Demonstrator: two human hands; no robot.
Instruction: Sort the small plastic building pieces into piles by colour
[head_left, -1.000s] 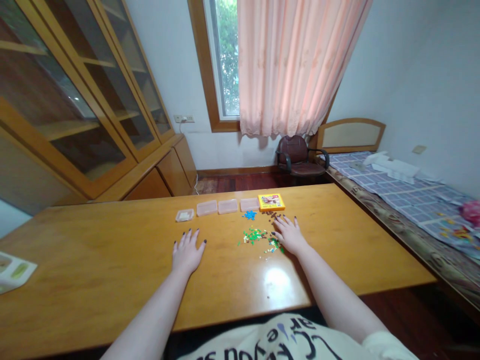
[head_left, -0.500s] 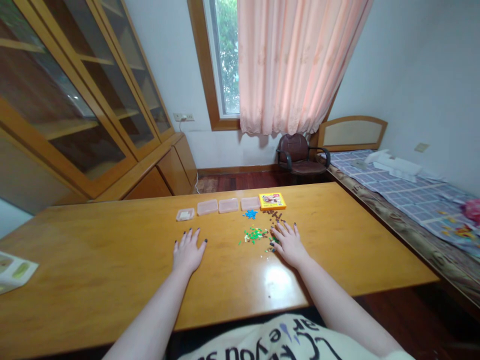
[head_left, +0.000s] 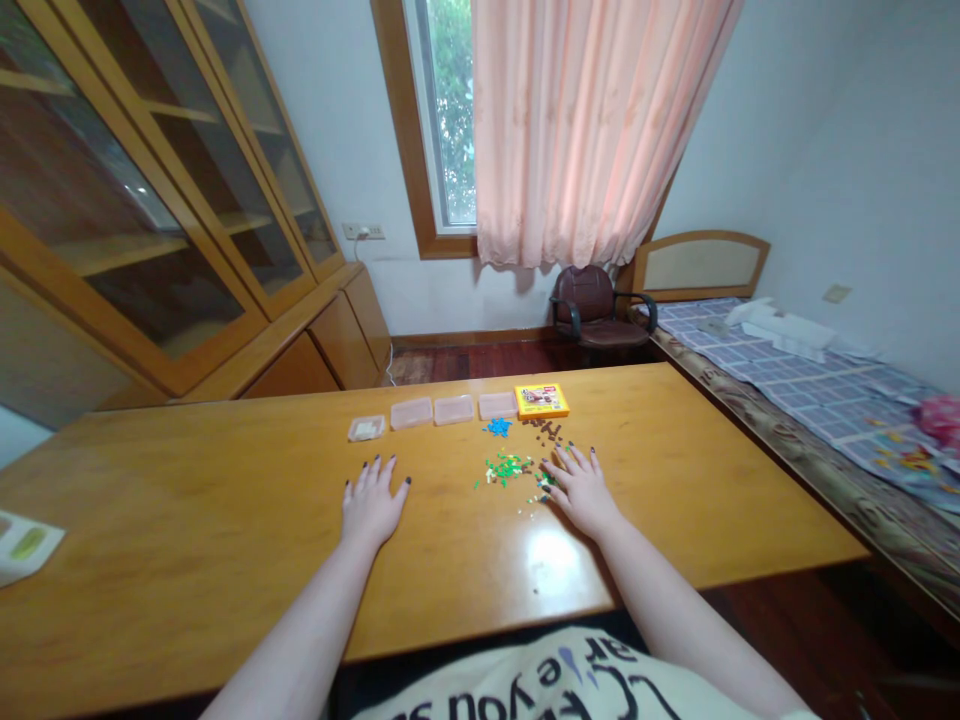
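Observation:
My left hand [head_left: 371,502] lies flat on the wooden table [head_left: 225,520] with its fingers spread and nothing in it. My right hand [head_left: 583,488] also rests with fingers apart, its fingertips beside scattered small pieces. Green pieces [head_left: 508,468], mixed with some pale ones, lie left of it. A blue pile [head_left: 498,427] and brown pieces [head_left: 549,430] sit farther back. Behind them stands a yellow box [head_left: 542,401]. Shallow clear trays [head_left: 412,413] [head_left: 454,410] [head_left: 498,405] line up to its left, and a smaller tray [head_left: 367,429] holds something whitish.
A printed white item [head_left: 28,546] lies at the table's left edge. Past the table are a glass-door cabinet [head_left: 289,340], a brown armchair [head_left: 589,305] and, on the right, a bed [head_left: 795,370] with papers and colourful items on it.
The whole view has shifted slightly, so everything sits a little farther left. Both hands remain flat in nearly the same places on the table.

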